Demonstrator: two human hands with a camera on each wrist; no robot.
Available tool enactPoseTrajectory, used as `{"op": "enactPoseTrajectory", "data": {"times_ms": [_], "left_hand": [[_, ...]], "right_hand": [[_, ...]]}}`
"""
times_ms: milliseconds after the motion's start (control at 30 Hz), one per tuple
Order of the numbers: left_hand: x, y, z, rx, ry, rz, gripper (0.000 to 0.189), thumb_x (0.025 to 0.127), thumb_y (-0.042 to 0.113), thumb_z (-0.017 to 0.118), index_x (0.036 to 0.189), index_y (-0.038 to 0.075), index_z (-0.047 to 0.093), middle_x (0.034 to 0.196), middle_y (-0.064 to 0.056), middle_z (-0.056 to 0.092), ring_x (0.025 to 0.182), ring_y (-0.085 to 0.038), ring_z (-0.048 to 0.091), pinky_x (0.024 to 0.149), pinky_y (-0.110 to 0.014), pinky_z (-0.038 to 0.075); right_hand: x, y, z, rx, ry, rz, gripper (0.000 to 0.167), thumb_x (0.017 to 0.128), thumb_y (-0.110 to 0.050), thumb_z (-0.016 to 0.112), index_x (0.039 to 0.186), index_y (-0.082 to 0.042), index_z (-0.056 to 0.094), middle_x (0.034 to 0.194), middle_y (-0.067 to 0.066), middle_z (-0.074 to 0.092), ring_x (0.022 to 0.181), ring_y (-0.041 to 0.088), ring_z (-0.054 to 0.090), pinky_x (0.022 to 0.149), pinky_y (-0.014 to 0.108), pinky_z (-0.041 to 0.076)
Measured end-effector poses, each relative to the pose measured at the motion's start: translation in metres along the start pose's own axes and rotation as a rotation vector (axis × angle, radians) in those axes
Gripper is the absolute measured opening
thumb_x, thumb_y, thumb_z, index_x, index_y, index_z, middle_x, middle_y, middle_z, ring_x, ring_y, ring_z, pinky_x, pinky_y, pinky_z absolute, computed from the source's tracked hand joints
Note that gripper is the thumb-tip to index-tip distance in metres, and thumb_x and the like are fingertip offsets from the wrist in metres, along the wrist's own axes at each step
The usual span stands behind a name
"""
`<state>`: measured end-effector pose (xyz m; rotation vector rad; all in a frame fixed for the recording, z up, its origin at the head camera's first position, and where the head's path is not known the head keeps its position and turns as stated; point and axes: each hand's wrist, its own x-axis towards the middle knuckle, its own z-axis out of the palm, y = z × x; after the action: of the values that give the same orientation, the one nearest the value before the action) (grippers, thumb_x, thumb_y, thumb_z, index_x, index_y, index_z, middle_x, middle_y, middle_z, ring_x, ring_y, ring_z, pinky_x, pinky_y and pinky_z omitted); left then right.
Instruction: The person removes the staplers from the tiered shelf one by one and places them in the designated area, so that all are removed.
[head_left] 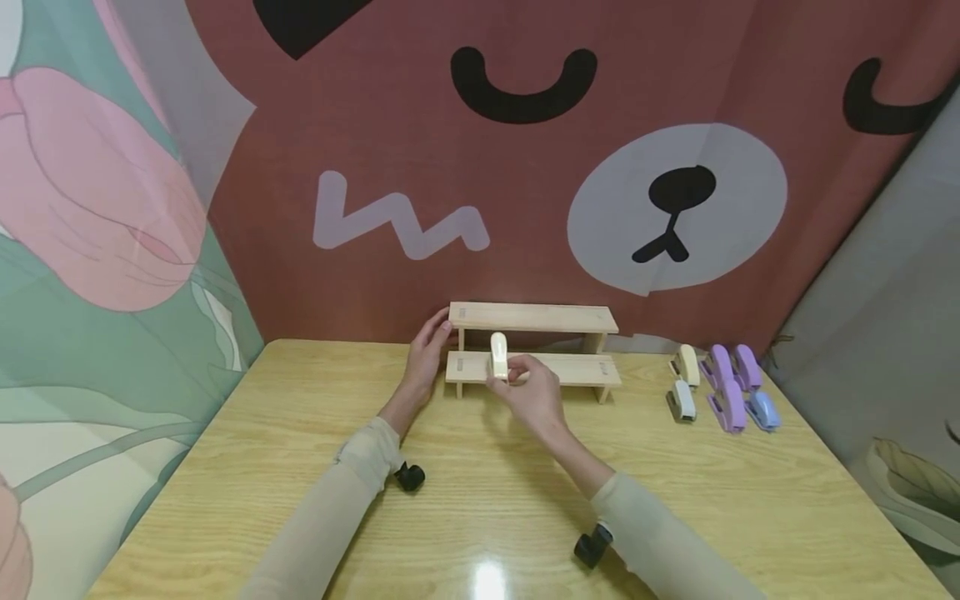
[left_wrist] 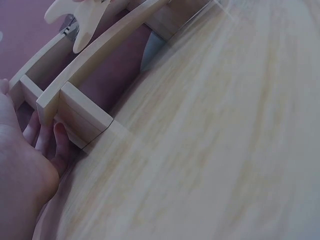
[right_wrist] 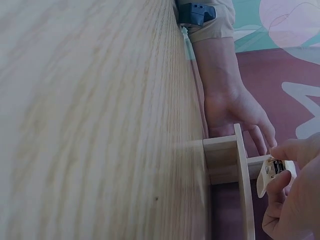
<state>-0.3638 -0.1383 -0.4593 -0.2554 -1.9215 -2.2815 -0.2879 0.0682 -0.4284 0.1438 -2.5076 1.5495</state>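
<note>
A small two-step wooden stand (head_left: 534, 317) is at the back of the table. My right hand (head_left: 537, 400) pinches a cream stapler (head_left: 498, 350) between thumb and fingers, over the left part of the lower step (head_left: 573, 368). The right wrist view shows the underside of that stapler (right_wrist: 267, 175) turned toward the camera, fingertips at its edges. My left hand (head_left: 422, 367) rests against the left end of the stand, its fingers fairly straight. In the left wrist view the fingers (left_wrist: 44, 137) lie beside the end of the lower step and its leg (left_wrist: 85, 112).
To the right on the wooden table (head_left: 480, 500) stand several more staplers: a cream one (head_left: 686, 365), a white-and-grey one (head_left: 683, 401), purple ones (head_left: 729, 404) and a blue one (head_left: 764, 411). A curtain with a bear print (head_left: 390, 283) hangs right behind the stand.
</note>
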Motion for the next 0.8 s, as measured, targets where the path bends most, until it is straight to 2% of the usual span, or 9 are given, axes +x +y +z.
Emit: {"op": "enactPoseTrajectory", "data": {"times_ms": [67,300,567,800], "left_hand": [[0.0,0.0,0.0,-0.001,-0.002,0.001,0.052,0.108,0.033,0.054,0.155,0.012,0.045,0.142,-0.011,0.056,0.127,-0.044,0.053,0.101,-0.057,0.042],[0.014,-0.031,-0.004,0.022,0.033,0.054,0.052,0.101,0.051,0.059,0.148,0.029,0.055,0.139,-0.005,0.058,0.119,-0.032,0.06,0.103,-0.052,0.042],[0.013,-0.032,-0.004,0.013,0.034,0.037,0.05,0.102,0.05,0.058,0.149,0.031,0.054,0.139,-0.004,0.058,0.12,-0.03,0.06,0.101,-0.054,0.042],[0.012,-0.029,-0.005,-0.009,0.015,0.018,0.053,0.104,0.048,0.055,0.153,0.028,0.049,0.142,-0.007,0.055,0.125,-0.034,0.055,0.096,-0.058,0.045]], "right_hand": [[-0.001,0.001,-0.003,-0.004,0.006,0.0,0.038,0.08,-0.019,0.088,0.111,-0.005,0.071,0.092,0.005,0.065,0.074,0.017,0.067,0.054,0.028,0.051],[-0.006,0.008,-0.016,-0.02,0.031,0.008,0.037,0.08,-0.021,0.089,0.109,-0.006,0.072,0.091,0.004,0.064,0.075,0.018,0.064,0.053,0.028,0.047],[-0.01,0.02,-0.034,-0.032,0.054,0.033,0.037,0.08,-0.023,0.089,0.109,-0.007,0.072,0.093,0.005,0.065,0.062,0.015,0.053,0.05,0.026,0.042],[-0.012,0.032,-0.057,-0.058,0.073,0.053,0.037,0.082,-0.024,0.088,0.111,-0.007,0.072,0.095,0.005,0.065,0.072,0.019,0.055,0.054,0.027,0.042]]}}
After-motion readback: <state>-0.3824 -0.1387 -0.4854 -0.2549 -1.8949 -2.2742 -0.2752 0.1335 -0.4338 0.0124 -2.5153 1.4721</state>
